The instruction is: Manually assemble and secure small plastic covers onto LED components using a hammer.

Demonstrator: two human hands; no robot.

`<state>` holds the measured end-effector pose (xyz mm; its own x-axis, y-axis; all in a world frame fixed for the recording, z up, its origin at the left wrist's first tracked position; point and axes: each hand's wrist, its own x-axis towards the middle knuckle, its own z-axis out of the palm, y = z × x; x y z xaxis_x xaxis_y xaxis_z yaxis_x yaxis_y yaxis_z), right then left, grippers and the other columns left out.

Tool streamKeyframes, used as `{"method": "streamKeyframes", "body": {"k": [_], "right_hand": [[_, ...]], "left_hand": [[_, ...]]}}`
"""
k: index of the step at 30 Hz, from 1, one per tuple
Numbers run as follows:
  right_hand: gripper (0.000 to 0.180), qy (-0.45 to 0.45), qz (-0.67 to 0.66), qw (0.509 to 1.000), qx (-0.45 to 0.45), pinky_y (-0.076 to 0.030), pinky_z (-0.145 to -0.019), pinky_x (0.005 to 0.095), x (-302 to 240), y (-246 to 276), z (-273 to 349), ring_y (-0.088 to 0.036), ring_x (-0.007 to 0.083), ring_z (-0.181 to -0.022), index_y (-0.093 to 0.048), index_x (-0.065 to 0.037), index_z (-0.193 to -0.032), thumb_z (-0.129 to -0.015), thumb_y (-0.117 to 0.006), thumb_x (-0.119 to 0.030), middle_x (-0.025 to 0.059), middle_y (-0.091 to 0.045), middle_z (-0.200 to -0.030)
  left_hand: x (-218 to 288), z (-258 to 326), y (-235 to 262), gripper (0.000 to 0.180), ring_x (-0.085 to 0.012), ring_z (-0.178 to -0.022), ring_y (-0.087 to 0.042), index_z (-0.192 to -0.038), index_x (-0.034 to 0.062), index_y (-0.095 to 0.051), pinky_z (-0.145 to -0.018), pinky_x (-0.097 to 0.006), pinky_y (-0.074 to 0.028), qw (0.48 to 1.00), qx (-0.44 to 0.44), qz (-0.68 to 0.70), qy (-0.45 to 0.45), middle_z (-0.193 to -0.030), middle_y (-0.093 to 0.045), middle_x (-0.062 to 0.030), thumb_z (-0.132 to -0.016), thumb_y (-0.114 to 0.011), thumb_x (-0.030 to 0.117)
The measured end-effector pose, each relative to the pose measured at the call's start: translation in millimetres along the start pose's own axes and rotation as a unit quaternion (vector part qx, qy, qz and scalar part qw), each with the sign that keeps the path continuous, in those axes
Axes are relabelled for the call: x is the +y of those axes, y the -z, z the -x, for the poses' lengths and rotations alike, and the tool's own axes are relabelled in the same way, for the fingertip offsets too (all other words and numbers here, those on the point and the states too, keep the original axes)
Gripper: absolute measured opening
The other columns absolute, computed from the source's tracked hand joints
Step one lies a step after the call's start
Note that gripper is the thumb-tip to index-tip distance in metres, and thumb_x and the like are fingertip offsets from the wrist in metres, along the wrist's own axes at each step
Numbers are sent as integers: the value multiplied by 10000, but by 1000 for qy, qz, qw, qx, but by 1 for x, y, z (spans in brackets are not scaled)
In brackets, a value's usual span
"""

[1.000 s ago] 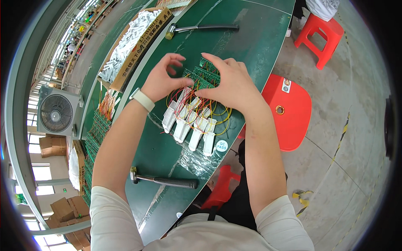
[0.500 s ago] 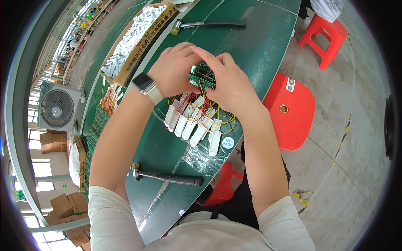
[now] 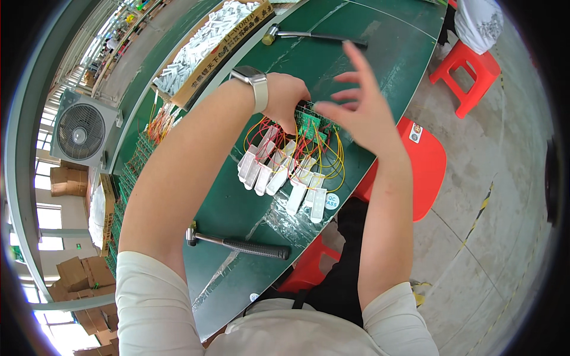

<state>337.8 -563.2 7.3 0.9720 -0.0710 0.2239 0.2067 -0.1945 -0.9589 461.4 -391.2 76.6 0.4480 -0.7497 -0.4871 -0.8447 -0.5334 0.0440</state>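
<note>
Green circuit boards (image 3: 311, 126) are bunched together near the middle of the green table (image 3: 222, 204). My left hand (image 3: 285, 99), a watch on its wrist, grips their left side; its fingertips are partly hidden. Just to the right, my right hand (image 3: 363, 115) is open with fingers spread, its thumb close to the boards' upper edge. Whether that thumb touches them I cannot tell. Red and yellow wires (image 3: 341, 155) run from the boards to several white plastic cases (image 3: 279, 179), which lie in a loose fan on the near side.
One hammer (image 3: 255, 246) lies near me, another (image 3: 309, 35) at the far side. An open cardboard box (image 3: 205, 71) of white pieces stands far left, with more wired boards (image 3: 133, 184) below it. Red stools (image 3: 469, 74) stand right of the table; a fan unit (image 3: 80, 133) is left.
My right hand has let go of the boards, moved right and spread its fingers. My left hand stays at the boards, which now show more of their flat face. The view has shifted slightly.
</note>
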Motion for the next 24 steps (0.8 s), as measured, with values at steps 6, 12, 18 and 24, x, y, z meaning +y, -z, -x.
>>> {"method": "streamKeyframes", "body": {"k": [6, 12, 18, 24], "right_hand": [[927, -45, -76, 973, 215, -590, -836, 334, 16, 17, -15, -708, 189, -1037, -335, -226, -1699, -930, -851, -180, 140, -654, -1327], [837, -21, -109, 972, 205, -550, -833, 296, 11, 10, -12, -698, 165, -1016, -364, -184, -1682, -968, -798, -138, 115, -694, -1242], [804, -9, -121, 980, 160, -513, -842, 259, 0, -20, -10, -679, 129, -972, -377, -176, -1676, -985, -783, -111, 82, -709, -1179], [846, 37, -122, 988, 93, -530, -918, 275, -22, -72, -16, -683, 147, -1025, -351, -196, -1694, -988, -811, -121, 79, -699, -1171]], "left_hand": [[-40, 54, 2, 606, -203, -885, -756, -1258, -14, -735, -826, -383, -606, 978, -14, 206, 13, -1038, -808, -124, -714, -908, 191], [-47, 171, 9, 535, -82, -968, -691, -1293, 4, -720, -890, -302, -613, 935, 68, 335, 93, -1107, -789, -32, -783, -880, -18], [-6, 319, -4, 589, -70, -1035, -675, -1322, -25, -693, -944, -289, -586, 847, 191, 459, 187, -1175, -774, -10, -771, -898, 2], [83, 514, -68, 592, -128, -1121, -706, -1391, -4, -673, -1024, -333, -567, 721, 359, 534, 257, -1268, -769, -63, -842, -865, 103]]}}
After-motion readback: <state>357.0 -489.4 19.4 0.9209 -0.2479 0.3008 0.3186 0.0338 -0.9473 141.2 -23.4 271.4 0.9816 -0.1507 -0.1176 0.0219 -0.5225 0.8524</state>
